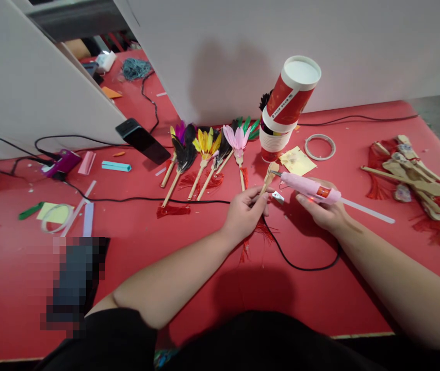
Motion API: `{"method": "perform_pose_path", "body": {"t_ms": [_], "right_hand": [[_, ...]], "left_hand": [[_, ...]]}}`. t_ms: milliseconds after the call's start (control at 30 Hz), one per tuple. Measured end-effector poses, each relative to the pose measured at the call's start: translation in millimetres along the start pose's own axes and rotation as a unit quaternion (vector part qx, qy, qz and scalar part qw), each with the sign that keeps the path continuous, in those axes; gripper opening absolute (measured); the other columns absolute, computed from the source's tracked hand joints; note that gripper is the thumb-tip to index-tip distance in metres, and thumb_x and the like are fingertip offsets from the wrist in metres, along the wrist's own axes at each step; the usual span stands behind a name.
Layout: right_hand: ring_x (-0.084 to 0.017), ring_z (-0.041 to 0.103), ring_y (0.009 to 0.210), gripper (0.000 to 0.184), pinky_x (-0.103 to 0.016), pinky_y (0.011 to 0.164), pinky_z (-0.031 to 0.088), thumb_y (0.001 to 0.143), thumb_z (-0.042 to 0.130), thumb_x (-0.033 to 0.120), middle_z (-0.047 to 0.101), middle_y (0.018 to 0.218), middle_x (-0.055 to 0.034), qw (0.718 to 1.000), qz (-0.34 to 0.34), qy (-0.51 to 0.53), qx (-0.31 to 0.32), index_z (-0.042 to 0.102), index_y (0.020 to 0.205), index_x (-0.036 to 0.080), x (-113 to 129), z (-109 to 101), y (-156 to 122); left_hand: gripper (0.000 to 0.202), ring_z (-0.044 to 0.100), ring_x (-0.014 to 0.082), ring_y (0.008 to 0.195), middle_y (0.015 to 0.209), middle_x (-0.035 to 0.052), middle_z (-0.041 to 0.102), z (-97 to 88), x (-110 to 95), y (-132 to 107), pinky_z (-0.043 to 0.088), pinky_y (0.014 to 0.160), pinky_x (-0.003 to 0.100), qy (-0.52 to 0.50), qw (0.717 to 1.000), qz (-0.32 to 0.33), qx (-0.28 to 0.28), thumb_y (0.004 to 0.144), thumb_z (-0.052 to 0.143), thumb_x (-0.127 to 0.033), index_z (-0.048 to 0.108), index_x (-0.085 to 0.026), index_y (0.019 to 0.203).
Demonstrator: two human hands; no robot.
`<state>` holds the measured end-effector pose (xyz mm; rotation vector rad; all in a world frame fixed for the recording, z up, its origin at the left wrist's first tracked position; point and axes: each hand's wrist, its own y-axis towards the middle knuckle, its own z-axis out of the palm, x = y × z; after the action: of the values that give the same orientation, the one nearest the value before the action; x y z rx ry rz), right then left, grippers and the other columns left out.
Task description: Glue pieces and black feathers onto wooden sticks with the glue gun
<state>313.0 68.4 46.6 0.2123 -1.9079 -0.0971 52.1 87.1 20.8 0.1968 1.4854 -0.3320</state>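
My left hand pinches the handle of a small wooden spoon-shaped stick, with red tassel threads hanging below. In my right hand is a pink hot glue gun, a glue stick poking out of its back end. The gun's metal nozzle touches or nearly touches the stick's rounded head. Just left of my hands lie finished-looking feathered sticks, among them a pink one, a yellow one and a black one.
Stacked red paper cups stand by the wall. Near them lie a tape roll and yellow paper. Tasselled wooden sticks are piled at right. A black cable crosses the red table; a phone and a purple power adapter sit left.
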Motion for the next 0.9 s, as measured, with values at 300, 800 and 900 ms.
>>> {"method": "perform_pose_path", "body": {"t_ms": [300, 800, 900], "right_hand": [[-0.017, 0.043, 0.06, 0.047, -0.036, 0.058, 0.034, 0.1, 0.092, 0.048, 0.052, 0.066, 0.0017, 1.0, -0.021, 0.009, -0.005, 0.057, 0.077, 0.027, 2, 1, 1], [-0.023, 0.055, 0.069, 0.041, -0.041, 0.066, 0.042, 0.106, 0.08, 0.056, 0.064, 0.08, -0.0046, 0.983, -0.044, -0.166, -0.062, 0.054, 0.086, 0.03, -2, 7, -3], [-0.024, 0.053, 0.067, 0.039, -0.042, 0.063, 0.042, 0.104, 0.081, 0.062, 0.065, 0.077, -0.0061, 0.966, 0.013, -0.207, -0.155, 0.064, 0.089, 0.03, -16, -1, 3]], "left_hand": [[0.049, 0.07, 0.0176, 0.069, 0.07, -0.0007, 0.073, -0.4, 3, 0, 0.056, 0.076, 0.032, 0.003, 1.0, 0.0, -0.003, 0.114, 0.088, -0.059, 0.096, -0.015, 0.135], [0.062, 0.075, 0.0161, 0.069, 0.078, 0.0017, 0.083, 0.8, 9, 1, 0.067, 0.072, 0.031, 0.002, 0.996, 0.003, -0.088, 0.105, 0.099, -0.066, 0.099, -0.017, 0.143], [0.07, 0.063, 0.0117, 0.058, 0.076, 0.0018, 0.082, 1.2, 9, 3, 0.056, 0.059, 0.027, -0.031, 0.993, 0.009, -0.111, 0.105, 0.096, -0.074, 0.098, -0.015, 0.143]]}}
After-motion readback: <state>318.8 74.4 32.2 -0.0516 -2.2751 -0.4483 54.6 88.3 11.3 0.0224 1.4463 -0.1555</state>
